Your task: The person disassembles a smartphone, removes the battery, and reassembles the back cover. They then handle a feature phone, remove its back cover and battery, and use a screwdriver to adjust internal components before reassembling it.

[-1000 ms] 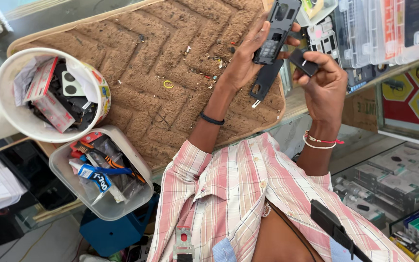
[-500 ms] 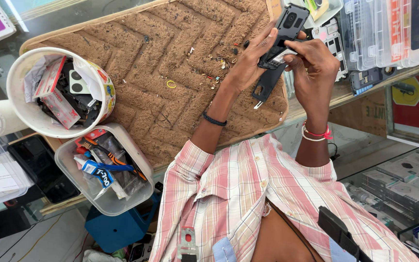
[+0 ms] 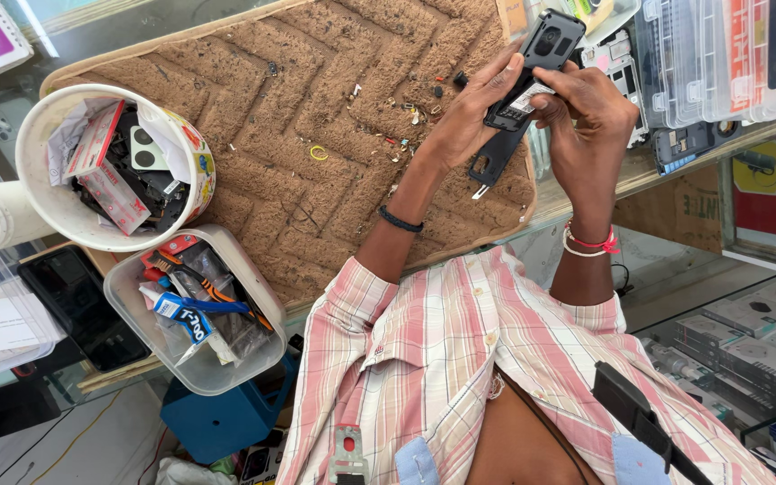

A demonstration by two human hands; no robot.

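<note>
1. Thing in hand: a black mobile phone (image 3: 545, 45), back side up and camera lens showing at its far end. It is held above the far right corner of the brown herringbone mat (image 3: 316, 72).
2. Left hand (image 3: 473, 117): fingers closed on the phone's left edge and underside, so it is clamped on the phone. A black band (image 3: 401, 220) sits on that wrist.
3. Right hand (image 3: 590, 117): fingers curled over the phone's right edge, with the thumb down on a white label patch (image 3: 524, 101) at mid-body. It also grips the phone. Red and white bracelets (image 3: 587, 242) are on the wrist.
4. Key relation: the phone's long axis runs from near-left to far-right, lens end far. It lies between the two hands — both touch it, neither nearer. The far end sticks out free beyond the fingers.
5. A black flat part (image 3: 494, 162) hangs below the hands at the phone's near end. Whether it is attached cannot be told.
6. Around:
   - loose small parts (image 3: 406, 112) and a yellow ring (image 3: 318, 153) on the mat, left of the hands
   - a white tub (image 3: 24, 171) of scrap, far left
   - a clear container (image 3: 127, 305) of tools, near left
   - clear organiser boxes (image 3: 720, 54), far right
</note>
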